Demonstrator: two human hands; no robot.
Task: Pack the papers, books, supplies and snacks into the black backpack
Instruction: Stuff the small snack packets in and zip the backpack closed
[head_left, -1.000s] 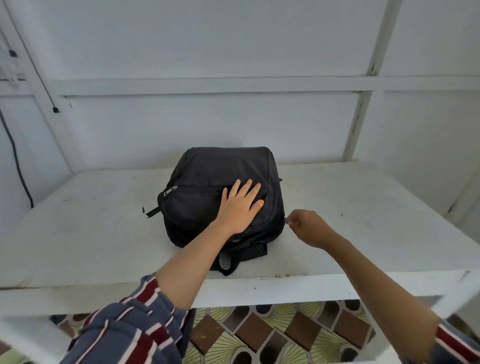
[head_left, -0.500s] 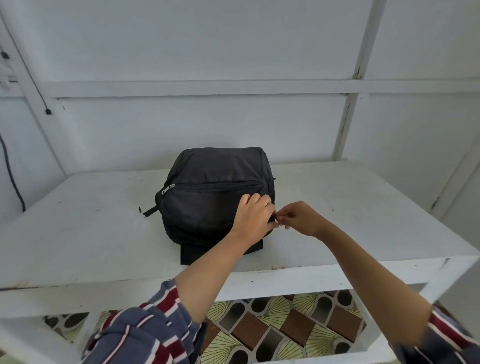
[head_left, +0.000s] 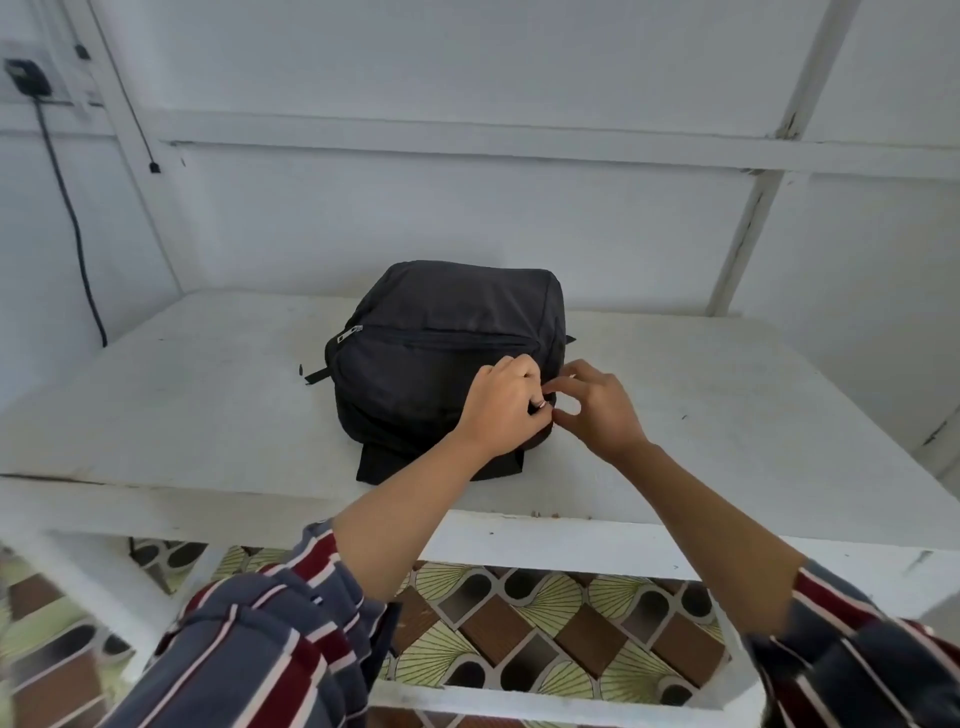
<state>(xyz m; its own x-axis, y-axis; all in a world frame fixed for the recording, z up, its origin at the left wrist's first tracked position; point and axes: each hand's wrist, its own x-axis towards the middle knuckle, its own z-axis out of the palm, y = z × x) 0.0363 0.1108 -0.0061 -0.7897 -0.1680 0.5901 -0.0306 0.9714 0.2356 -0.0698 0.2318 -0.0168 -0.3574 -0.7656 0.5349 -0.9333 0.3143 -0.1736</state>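
**Backpack held at its near right corner**

A black fabric backpack (head_left: 441, 353) is laid flat mid-way along a scuffed white-painted table (head_left: 182, 415), which is backed by a white panelled wall (head_left: 467, 208). Its near right corner is clutched by the curled left hand (head_left: 501, 410) and pinched by the right hand (head_left: 597, 410). Below, patterned floor tiles (head_left: 545, 639) are seen, and a black cable (head_left: 72, 218) is hung at left.

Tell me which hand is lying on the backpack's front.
The left hand, curled on the black backpack; the right hand pinches its corner from the side.
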